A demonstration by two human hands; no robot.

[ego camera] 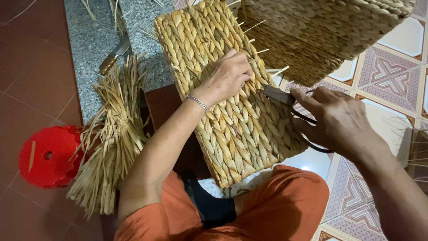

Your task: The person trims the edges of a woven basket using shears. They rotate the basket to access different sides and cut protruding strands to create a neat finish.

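Woven basket panel [232, 129]: flat rectangular piece, plaited from dried straw-coloured fibre in thick braid rows, chunky ribbed texture. Rests tilted across person's lap, upper end toward the stone ledge [96, 40], lower corner above knees in orange trousers [285, 205].

L hand [227, 76]: palm down on panel nr its right edge, fingers curled, pressing/gripping the weave. Thin metal bracelet [197, 102] at wrist.

R hand [339, 120]: closed round dark loop handles of scissors [285, 100]; grey metal blades point left, tips at panel edge just beside L hand's fingers. Can't tell if blades are on a strand.

Second woven piece [321, 31]: bigger, same braid pattern, top right, overhangs panel; thin pale stalk ends poke out along its edge.

Left of lap: bundle of loose dried fibre strips [111, 138], flat, papery, frayed ends, leaning at ledge. Red round plastic stool [49, 156] w/ centre hole beside it, touching bundle. Knife [115, 54] w/ wooden handle lies on grey speckled ledge, few stray strands nr it.

Floor: plain red-brown tiles left; patterned glossy tiles [392, 71] right.
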